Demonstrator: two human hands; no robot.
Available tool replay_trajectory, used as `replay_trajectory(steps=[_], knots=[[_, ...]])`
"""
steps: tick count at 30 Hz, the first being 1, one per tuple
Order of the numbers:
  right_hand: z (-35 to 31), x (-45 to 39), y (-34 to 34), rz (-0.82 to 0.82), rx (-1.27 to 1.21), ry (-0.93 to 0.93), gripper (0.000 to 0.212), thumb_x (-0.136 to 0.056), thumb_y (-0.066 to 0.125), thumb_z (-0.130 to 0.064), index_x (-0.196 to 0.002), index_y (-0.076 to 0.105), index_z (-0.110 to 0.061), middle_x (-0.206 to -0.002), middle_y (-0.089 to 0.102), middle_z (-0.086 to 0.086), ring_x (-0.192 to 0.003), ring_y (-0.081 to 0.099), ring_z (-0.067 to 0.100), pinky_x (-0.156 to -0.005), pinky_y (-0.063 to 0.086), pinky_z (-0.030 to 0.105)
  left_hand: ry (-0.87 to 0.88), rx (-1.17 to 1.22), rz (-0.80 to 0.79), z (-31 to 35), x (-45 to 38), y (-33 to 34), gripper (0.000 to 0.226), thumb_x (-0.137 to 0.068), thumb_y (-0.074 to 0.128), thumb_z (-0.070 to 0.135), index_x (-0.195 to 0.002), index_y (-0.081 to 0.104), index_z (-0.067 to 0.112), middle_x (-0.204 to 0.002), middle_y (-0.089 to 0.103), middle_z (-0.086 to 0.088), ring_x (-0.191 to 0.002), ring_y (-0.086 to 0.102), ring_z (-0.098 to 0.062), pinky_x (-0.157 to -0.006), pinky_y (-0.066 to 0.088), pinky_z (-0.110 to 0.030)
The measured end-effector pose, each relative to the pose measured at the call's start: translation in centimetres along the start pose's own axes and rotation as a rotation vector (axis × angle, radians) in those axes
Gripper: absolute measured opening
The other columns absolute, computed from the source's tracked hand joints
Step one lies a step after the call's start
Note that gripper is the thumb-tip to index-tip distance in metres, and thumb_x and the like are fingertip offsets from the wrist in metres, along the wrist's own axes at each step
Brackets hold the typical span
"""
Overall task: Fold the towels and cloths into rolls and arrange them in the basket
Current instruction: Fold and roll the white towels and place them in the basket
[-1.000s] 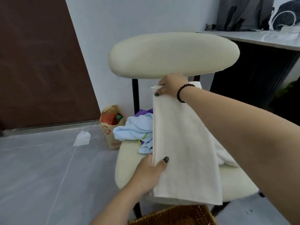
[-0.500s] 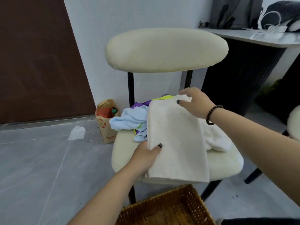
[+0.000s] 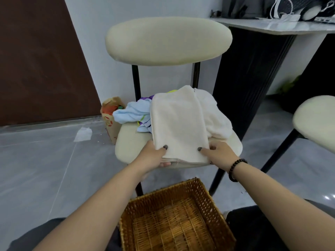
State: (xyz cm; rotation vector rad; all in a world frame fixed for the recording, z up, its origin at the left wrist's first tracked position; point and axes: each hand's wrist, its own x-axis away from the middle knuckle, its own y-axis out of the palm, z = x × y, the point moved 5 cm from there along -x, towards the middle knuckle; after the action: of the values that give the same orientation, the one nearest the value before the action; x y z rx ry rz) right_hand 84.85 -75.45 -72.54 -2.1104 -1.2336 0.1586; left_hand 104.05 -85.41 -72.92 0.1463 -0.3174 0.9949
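Both hands pinching near edge of folded cream towel (image 3: 178, 124) on chair seat (image 3: 130, 144): left hand (image 3: 153, 156), right hand (image 3: 218, 153), fingers tucked under, hidden. Other cloths (image 3: 134, 113) behind towel, partly covered. Basket (image 3: 213, 201) below seat, empty, near side cut off.

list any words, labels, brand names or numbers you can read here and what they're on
No text can be read anywhere in this view.
The brown paper bag on the floor by the cream padded chair bears red-orange printed shapes, too blurred to read as words.
The folded cream towel, the woven wicker basket and the crumpled white paper show no markings.
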Motion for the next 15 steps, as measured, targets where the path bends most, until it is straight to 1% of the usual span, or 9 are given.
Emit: replay_trajectory(steps=[2,3,5,6,8,10,11,13,15], knots=[[0.0,0.0,-0.3,-0.001,0.016,-0.047,0.040,-0.090,0.060,-0.038,-0.077,0.052,-0.001,-0.075,0.050,0.010,-0.071,0.049,0.025,-0.066,0.041,0.033,0.030,-0.044,0.058,-0.1,0.2,-0.5,0.034,-0.096,0.057,0.015,-0.127,0.045,0.008,-0.130,0.055,-0.008,-0.107,0.061,-0.026,-0.059,0.057,-0.025],[0.0,0.1,-0.4,0.010,0.030,-0.084,0.038,-0.090,0.059,-0.037,-0.085,0.057,0.001,-0.078,0.055,0.009,-0.073,0.053,0.024,-0.068,0.045,0.033,0.069,-0.151,0.112,-0.1,0.3,-1.0,0.039,-0.094,0.060,0.017,-0.128,0.042,0.011,-0.129,0.053,-0.003,-0.109,0.059,-0.023,-0.061,0.056,-0.027],[-0.2,0.6,-0.4,0.051,0.097,-0.170,0.026,-0.091,0.059,-0.033,-0.100,0.059,-0.009,-0.090,0.062,0.002,-0.080,0.057,0.018,-0.068,0.047,0.028,0.212,-0.502,0.244,0.2,0.6,-1.9,0.054,-0.092,0.062,0.023,-0.138,0.034,0.017,-0.124,0.047,0.006,-0.111,0.052,-0.018,-0.075,0.047,-0.030],[-0.2,0.8,-0.3,0.079,0.136,-0.212,0.021,-0.092,0.059,-0.030,-0.103,0.054,-0.013,-0.091,0.060,-0.001,-0.079,0.056,0.014,-0.064,0.044,0.024,0.301,-0.686,0.294,0.2,0.7,-2.0,0.059,-0.092,0.062,0.025,-0.142,0.031,0.019,-0.124,0.045,0.005,-0.113,0.048,-0.018,-0.081,0.042,-0.031],[-0.2,1.2,0.1,0.128,0.140,-0.285,0.023,-0.091,0.060,-0.024,-0.108,0.046,-0.016,-0.088,0.054,-0.006,-0.072,0.053,0.008,-0.057,0.038,0.017,0.515,-1.029,0.383,0.4,1.5,-1.7,0.062,-0.089,0.063,0.023,-0.144,0.034,0.020,-0.131,0.042,-0.006,-0.118,0.044,-0.027,-0.090,0.043,-0.039],[-0.2,1.4,0.3,0.194,0.101,-0.365,0.030,-0.089,0.062,-0.016,-0.112,0.042,-0.019,-0.094,0.051,-0.007,-0.064,0.051,0.005,-0.055,0.036,0.013,0.810,-1.282,0.441,0.6,2.0,-1.0,0.058,-0.078,0.072,0.011,-0.132,0.053,0.017,-0.132,0.046,-0.017,-0.113,0.048,-0.036,-0.084,0.049,-0.046],[-0.3,1.6,0.3,0.232,0.111,-0.428,0.031,-0.089,0.062,-0.012,-0.112,0.044,-0.019,-0.099,0.050,-0.005,-0.061,0.049,0.005,-0.055,0.036,0.013,0.940,-1.335,0.404,0.5,2.1,-0.6,0.053,-0.071,0.074,0.006,-0.122,0.060,0.015,-0.130,0.050,-0.019,-0.110,0.050,-0.038,-0.078,0.050,-0.044],[-0.6,2.0,0.2,0.305,0.202,-0.565,0.024,-0.088,0.061,-0.007,-0.108,0.051,-0.016,-0.111,0.046,0.000,-0.055,0.049,0.011,-0.057,0.042,0.019,1.118,-1.380,0.213,0.1,2.4,0.1,0.039,-0.071,0.072,0.009,-0.109,0.065,0.013,-0.124,0.058,-0.017,-0.105,0.057,-0.036,-0.071,0.050,-0.040],[-0.8,2.4,0.1,0.365,0.338,-0.671,0.016,-0.087,0.061,-0.004,-0.100,0.058,-0.013,-0.122,0.043,0.007,-0.051,0.052,0.020,-0.049,0.048,0.032,1.133,-1.412,0.053,-0.7,2.4,0.3,0.038,-0.075,0.074,0.024,-0.110,0.066,0.012,-0.121,0.062,-0.014,-0.103,0.062,-0.033,-0.071,0.054,-0.038]])
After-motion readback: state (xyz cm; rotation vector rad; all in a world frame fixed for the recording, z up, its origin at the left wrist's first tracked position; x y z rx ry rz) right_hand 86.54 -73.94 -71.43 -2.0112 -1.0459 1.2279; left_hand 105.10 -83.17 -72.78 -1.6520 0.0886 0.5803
